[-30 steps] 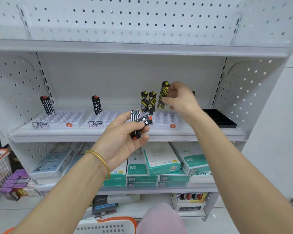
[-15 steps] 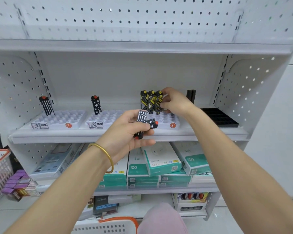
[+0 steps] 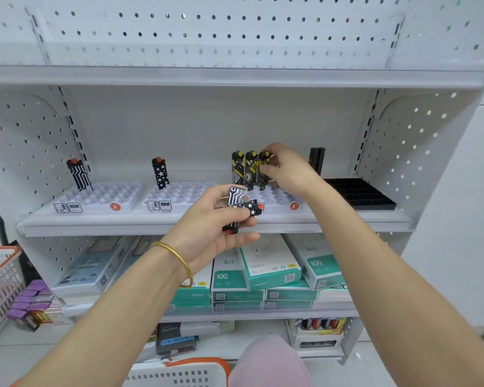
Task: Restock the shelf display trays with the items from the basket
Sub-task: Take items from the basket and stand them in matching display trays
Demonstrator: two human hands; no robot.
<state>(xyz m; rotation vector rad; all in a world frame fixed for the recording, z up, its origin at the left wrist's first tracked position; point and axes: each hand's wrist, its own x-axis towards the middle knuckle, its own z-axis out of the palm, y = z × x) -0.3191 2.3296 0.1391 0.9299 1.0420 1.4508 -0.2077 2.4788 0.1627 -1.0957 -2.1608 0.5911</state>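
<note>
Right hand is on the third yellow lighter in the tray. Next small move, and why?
Probably release: the right hand pinches the yellow lighter, which stands upright, level with its two neighbours in the white tray, so it looks seated. The left hand holds a starred lighter and a striped lighter to place.

White display trays [image 3: 109, 191] on a store shelf [image 3: 123, 223] carry "NBM" labels [image 3: 74, 206] and red round "3" stickers [image 3: 115, 206]; teal boxes [image 3: 229, 277] below read "3in1" and "100".
</note>
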